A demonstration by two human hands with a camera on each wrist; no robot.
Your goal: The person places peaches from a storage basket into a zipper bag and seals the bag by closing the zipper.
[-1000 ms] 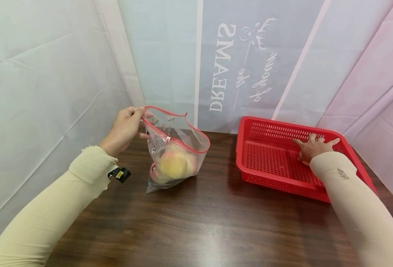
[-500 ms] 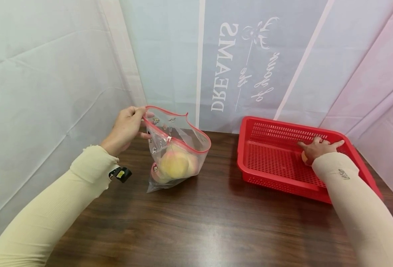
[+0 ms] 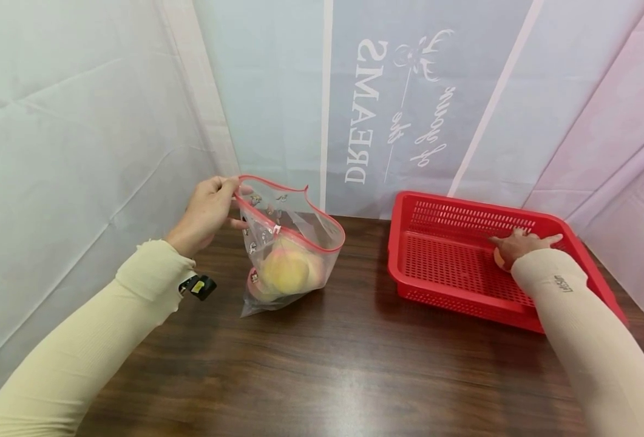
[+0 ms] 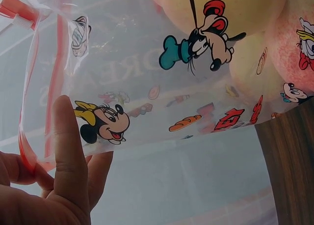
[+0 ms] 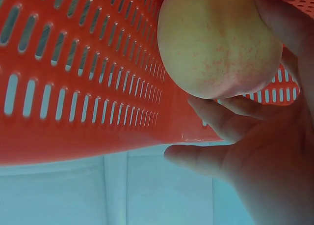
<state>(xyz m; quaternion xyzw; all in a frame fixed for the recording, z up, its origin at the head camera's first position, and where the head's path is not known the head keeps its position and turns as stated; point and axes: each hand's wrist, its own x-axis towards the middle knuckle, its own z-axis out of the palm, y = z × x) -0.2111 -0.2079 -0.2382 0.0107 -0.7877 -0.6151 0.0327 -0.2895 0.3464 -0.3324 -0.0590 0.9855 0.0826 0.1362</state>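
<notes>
My left hand (image 3: 204, 209) pinches the red-edged rim of a clear zip bag (image 3: 256, 230) at its upper left corner. Its mouth gapes wide, and cartoon figures are printed on the plastic (image 4: 142, 77). Several yellow and pink peaches (image 3: 286, 270) fill the bottom. Over on the right, my right hand (image 3: 521, 244) reaches into a red basket (image 3: 464, 297) and grips a pale peach (image 5: 221, 43). In the right wrist view, thumb and fingers lie round the fruit while one finger sticks out apart. From the head view, that hand hides most of the peach.
Both bag and basket stand on a dark wood-grain table (image 3: 322, 352). A pale cloth backdrop (image 3: 278, 121) with mirrored lettering rises right behind them, with more cloth at both sides. The basket's slotted walls (image 5: 64, 58) surround the right hand.
My right hand has shifted slightly to the right and nearer inside the basket, and more of the peach shows beside it. The left hand keeps its hold on the bag.
</notes>
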